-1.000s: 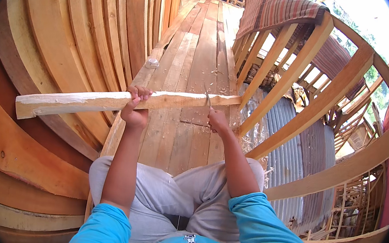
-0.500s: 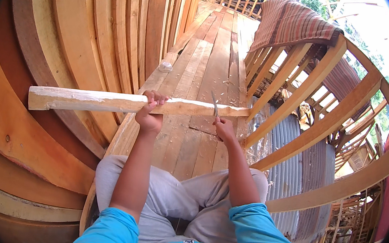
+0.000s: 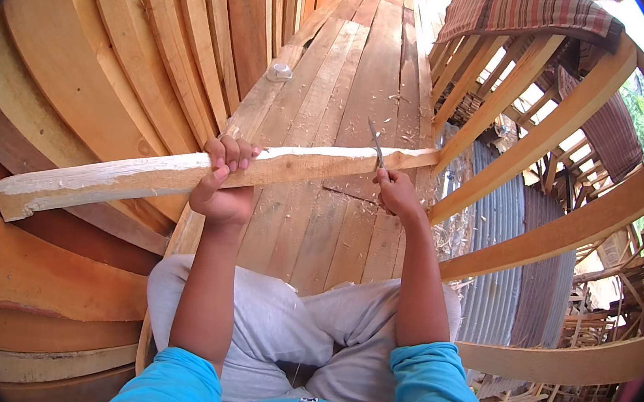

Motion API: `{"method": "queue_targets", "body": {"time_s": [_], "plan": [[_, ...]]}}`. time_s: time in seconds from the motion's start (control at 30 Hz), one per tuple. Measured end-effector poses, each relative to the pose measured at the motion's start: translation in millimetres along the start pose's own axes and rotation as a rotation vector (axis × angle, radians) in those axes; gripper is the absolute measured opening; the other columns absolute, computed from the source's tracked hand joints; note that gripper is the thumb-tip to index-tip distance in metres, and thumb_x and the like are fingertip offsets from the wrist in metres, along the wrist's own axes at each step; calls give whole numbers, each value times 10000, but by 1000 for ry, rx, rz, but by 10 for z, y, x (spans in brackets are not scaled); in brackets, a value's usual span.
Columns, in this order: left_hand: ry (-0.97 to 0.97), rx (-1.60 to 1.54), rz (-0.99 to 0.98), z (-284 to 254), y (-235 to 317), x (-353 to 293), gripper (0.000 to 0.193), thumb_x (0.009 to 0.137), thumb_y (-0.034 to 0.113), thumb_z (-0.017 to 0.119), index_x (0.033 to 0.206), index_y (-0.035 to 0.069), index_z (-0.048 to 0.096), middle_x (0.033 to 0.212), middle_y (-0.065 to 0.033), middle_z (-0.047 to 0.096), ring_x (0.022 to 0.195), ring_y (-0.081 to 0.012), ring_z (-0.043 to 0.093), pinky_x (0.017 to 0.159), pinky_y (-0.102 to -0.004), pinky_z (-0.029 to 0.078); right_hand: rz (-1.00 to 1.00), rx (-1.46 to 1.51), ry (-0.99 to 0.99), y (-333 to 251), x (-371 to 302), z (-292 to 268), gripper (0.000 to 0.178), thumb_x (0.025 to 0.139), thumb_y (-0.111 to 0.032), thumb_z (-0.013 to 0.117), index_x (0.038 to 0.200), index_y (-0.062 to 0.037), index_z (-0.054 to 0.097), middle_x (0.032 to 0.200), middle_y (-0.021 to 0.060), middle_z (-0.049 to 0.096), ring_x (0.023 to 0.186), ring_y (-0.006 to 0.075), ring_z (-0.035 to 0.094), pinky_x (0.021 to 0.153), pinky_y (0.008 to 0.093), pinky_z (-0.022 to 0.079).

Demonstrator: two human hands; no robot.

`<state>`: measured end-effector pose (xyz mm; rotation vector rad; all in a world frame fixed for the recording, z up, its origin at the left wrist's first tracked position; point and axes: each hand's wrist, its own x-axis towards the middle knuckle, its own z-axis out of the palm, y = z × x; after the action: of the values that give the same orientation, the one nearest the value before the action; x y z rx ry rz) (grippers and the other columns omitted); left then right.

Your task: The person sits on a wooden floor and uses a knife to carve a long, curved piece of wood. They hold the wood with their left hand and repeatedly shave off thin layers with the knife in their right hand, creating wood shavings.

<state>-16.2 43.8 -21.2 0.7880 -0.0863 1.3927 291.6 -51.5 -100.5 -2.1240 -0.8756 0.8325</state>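
Note:
A long squared piece of wood (image 3: pixel 126 176), pale and whitish along its top face, lies crosswise in front of me. My left hand (image 3: pixel 223 178) grips it near its middle, fingers over the top and thumb on the near side. In my right hand (image 3: pixel 400 192) is a knife (image 3: pixel 377 145), its thin blade pointing up and away, laid across the wood close to the narrower right end. That end reaches the slats of the railing. The knife's handle is mostly hidden in my fist.
Shavings lie on the plank floor (image 3: pixel 362 71). A small clear lidded container (image 3: pixel 279 72) sits by the left wall of upright boards (image 3: pixel 63 36). Wooden railing slats (image 3: pixel 540 134) stand to the right, with a striped cloth (image 3: pixel 526 16) over them and corrugated metal sheets (image 3: pixel 494 260) below.
The wood has tilted, its left end now lower and nearer. My left hand has shifted left and nearer, while my right hand and the knife are slightly further right. The view has shifted too.

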Motion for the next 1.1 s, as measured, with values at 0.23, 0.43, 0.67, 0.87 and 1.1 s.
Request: {"method": "queue_targets", "body": {"time_s": [0.23, 0.43, 0.67, 0.87, 1.1], "plan": [[33, 13, -21, 60, -59, 38, 284, 649, 205, 631, 766, 198, 372, 722, 37, 343, 731, -123, 385, 887, -328, 357, 32, -128, -56, -342, -180, -370, 395, 988, -352, 508, 993, 13, 658, 807, 116, 642, 779, 197, 595, 743, 371, 461], [99, 60, -2, 45, -46, 23, 305, 621, 225, 624, 754, 194, 352, 706, 30, 333, 705, -129, 371, 854, -333, 352, 55, -118, -123, -297, -27, -324, 387, 985, -352, 506, 980, 8, 651, 785, 100, 624, 762, 194, 575, 734, 363, 451], [88, 77, -10, 43, -37, 23, 307, 618, 232, 620, 761, 196, 351, 717, 32, 339, 717, -130, 381, 900, -345, 353, 28, -128, 24, -350, -33, -285, 485, 1015, -401, 414, 911, 14, 640, 686, 99, 569, 634, 244, 559, 607, 381, 427], [68, 90, -22, 65, -47, 27, 295, 633, 236, 615, 774, 191, 360, 734, 21, 346, 738, -141, 396, 990, -391, 338, 36, -312, 376, -425, -147, 17, 611, 1000, -413, 303, 864, 44, 685, 923, 294, 667, 905, 484, 625, 840, 538, 471], [3, 63, -38, 24, 13, 9, 281, 654, 201, 610, 779, 187, 360, 731, 30, 343, 756, -136, 402, 972, -361, 340, -97, -343, 383, -591, -316, 318, 524, 940, -337, 364, 807, 50, 692, 857, 318, 654, 868, 492, 632, 828, 562, 477]]}}
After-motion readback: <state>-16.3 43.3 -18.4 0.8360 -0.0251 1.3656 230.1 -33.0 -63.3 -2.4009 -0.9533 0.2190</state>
